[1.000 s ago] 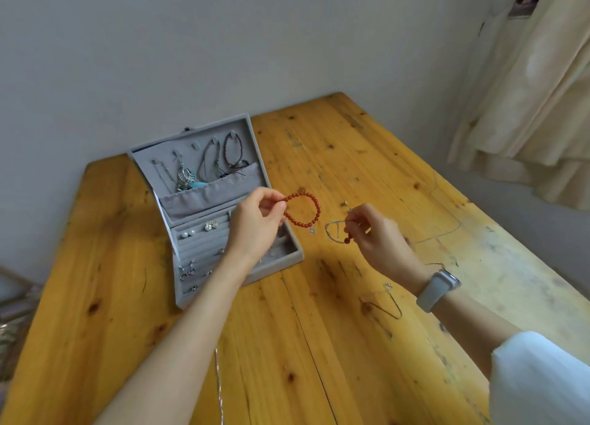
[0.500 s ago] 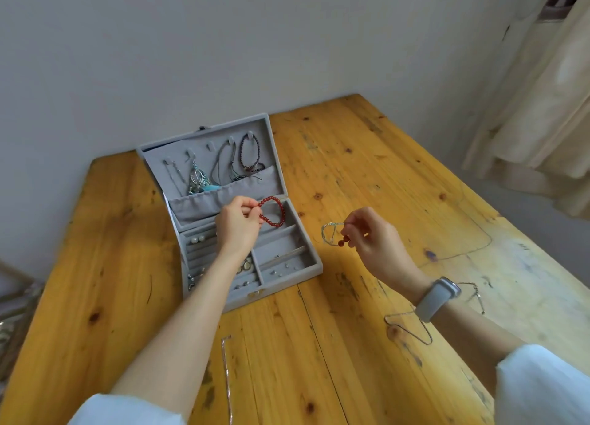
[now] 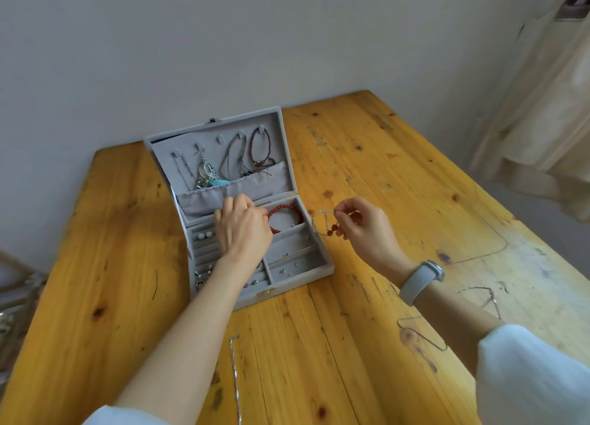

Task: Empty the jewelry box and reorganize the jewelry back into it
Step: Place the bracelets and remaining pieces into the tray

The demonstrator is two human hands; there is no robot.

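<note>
A grey jewelry box (image 3: pixel 325 266) stands open on the wooden table, its lid upright with necklaces and bracelets hanging on hooks. My left hand (image 3: pixel 241 230) is over the box's tray, fingertips pinching a red bead bracelet (image 3: pixel 284 212) that lies in the back right compartment. My right hand (image 3: pixel 364 226) hovers just right of the box, pinching a thin silver bracelet with red beads (image 3: pixel 321 225) that hangs from its fingers. Earrings and small studs sit in the tray's left and front compartments.
Thin chains lie on the wooden table (image 3: pixel 367 156): one silver chain (image 3: pixel 235 376) near the front edge, another chain (image 3: pixel 421 333) under my right forearm, a third chain (image 3: pixel 487 298) at the right. A wall stands behind the box and a curtain (image 3: pixel 542 99) hangs at the right.
My left hand carried the red bead bracelet from the air beside the box down into the back right compartment. My right hand stayed near the box's right side with the silver bracelet.
</note>
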